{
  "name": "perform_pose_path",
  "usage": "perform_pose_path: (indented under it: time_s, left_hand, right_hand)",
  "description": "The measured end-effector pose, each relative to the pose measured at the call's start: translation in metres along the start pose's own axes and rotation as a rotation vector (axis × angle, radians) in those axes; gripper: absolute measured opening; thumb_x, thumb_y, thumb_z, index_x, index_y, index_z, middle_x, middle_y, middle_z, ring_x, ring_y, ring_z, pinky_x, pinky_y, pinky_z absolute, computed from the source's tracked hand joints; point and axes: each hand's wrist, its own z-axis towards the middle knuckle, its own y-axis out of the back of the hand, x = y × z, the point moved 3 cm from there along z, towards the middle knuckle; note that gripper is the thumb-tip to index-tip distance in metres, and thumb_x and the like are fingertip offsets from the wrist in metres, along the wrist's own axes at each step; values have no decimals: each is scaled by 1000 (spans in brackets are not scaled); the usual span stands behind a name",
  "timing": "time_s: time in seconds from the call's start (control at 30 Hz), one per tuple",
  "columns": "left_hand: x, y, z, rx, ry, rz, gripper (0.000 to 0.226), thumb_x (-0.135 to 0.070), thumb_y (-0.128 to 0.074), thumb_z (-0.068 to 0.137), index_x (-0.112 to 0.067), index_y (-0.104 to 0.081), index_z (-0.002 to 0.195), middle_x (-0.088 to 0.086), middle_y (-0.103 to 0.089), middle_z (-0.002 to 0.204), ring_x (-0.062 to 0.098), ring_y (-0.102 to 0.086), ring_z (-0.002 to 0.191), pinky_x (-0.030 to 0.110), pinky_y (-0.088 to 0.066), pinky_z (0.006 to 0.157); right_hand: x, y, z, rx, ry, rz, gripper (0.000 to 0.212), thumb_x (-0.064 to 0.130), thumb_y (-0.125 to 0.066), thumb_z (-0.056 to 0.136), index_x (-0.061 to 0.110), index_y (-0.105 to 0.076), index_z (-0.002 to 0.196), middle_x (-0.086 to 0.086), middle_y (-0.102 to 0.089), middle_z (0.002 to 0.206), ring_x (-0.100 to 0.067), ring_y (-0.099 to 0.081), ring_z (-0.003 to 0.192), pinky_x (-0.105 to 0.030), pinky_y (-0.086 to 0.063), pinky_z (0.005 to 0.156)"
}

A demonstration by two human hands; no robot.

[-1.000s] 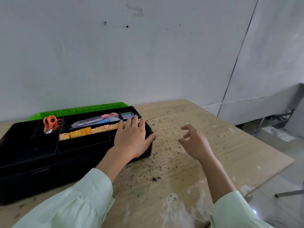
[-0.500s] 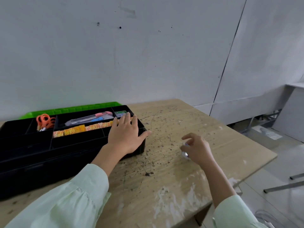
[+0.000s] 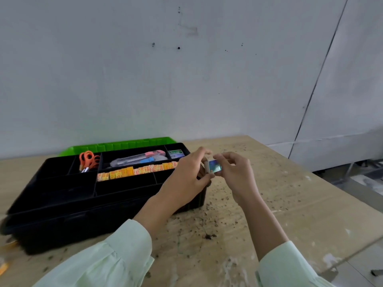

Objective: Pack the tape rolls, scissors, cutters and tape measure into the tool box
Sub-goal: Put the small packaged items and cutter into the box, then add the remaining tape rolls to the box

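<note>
Both hands meet at the right end of the black plastic compartmented tool box [image 3: 62, 204], which stands on the speckled wooden tabletop [image 3: 279, 193]. The left hand [image 3: 186, 175] and the right hand [image 3: 236, 172] each pinch the small roll of shiny iridescent tape [image 3: 214, 167]. Each grip is closed on the roll, which is held in the air and lies in no compartment.

Box contents:
- Orange-handled scissors [image 3: 89, 159] are in a rear-left compartment.
- Grey and blue utility cutters [image 3: 136, 159] are in the long rear compartment.
- A yellow-and-orange patterned strip [image 3: 132, 172] lies just in front of the cutters.

The green lid [image 3: 124, 144] lies open behind the box.
</note>
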Motion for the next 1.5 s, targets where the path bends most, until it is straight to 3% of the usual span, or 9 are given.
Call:
perform_pose_path:
  time_s: [0.17,0.27,0.4,0.5,0.67,0.8,1.17,1.33,1.5]
  left_hand:
    - [18,15,9,-89,-19,130,25,-23,-65,86,-16,-57,109,-6,-45,102,3,-48,88,6,-39,76]
    - [30,28,19,-163,43,160,25,-20,-66,86,-12,-59,108,-4,-43,102,5,-49,87,7,-41,72]
    - [56,43,39,-236,175,228,27,-19,-61,89,-9,-59,114,1,-45,106,10,-50,85,11,-37,76]
    - [77,49,55,-237,296,323,26,-23,-57,92,-12,-59,115,7,-51,111,18,-56,87,28,-49,80]
    - [102,41,72,-95,417,519,21,-27,-57,90,-16,-65,106,7,-60,103,25,-56,93,40,-51,83]
    - [111,28,76,-8,420,605,17,-24,-58,90,-18,-66,104,2,-65,103,27,-52,106,38,-41,89]
    - [110,21,79,-63,352,762,8,-12,-55,86,-11,-63,85,3,-58,91,23,-53,90,33,-37,76]
    - [105,28,72,-46,346,719,21,-23,-49,93,-12,-66,97,4,-59,99,23,-53,96,37,-41,86]
    - [75,47,41,-78,317,598,22,-22,-48,92,-13,-68,95,4,-57,98,23,-54,95,36,-41,86]
  right_hand:
    - [4,-16,7,15,9,31,24,18,-46,98,17,-69,102,-4,-71,94,-10,-68,69,-41,-58,81]
    - [7,-27,11,13,58,-60,26,17,-42,99,19,-58,120,0,-65,103,-10,-59,73,-39,-53,78]
    - [-2,-54,19,156,58,-279,41,27,-37,101,17,-38,141,-2,-55,129,-22,-53,116,-41,-43,99]
    - [-15,-69,22,263,-43,-300,46,33,-30,103,16,-33,146,-7,-48,141,-26,-45,129,-37,-38,104]
    - [-21,-70,29,270,-5,-349,40,33,-26,103,15,-52,129,-5,-60,118,-23,-53,113,-34,-41,87]
    - [-25,-72,32,255,5,-363,39,35,-27,103,19,-52,127,-3,-60,117,-23,-52,113,-41,-43,94]
    - [-23,-70,29,265,19,-350,41,34,-26,103,16,-48,133,-3,-58,124,-21,-50,118,-34,-37,90]
    - [-23,-70,27,262,18,-387,41,35,-25,103,17,-49,130,-3,-59,122,-22,-53,114,-37,-41,92]
    - [-3,-68,18,102,162,-649,34,34,-30,102,20,-50,125,0,-58,119,-16,-52,98,-35,-45,81]
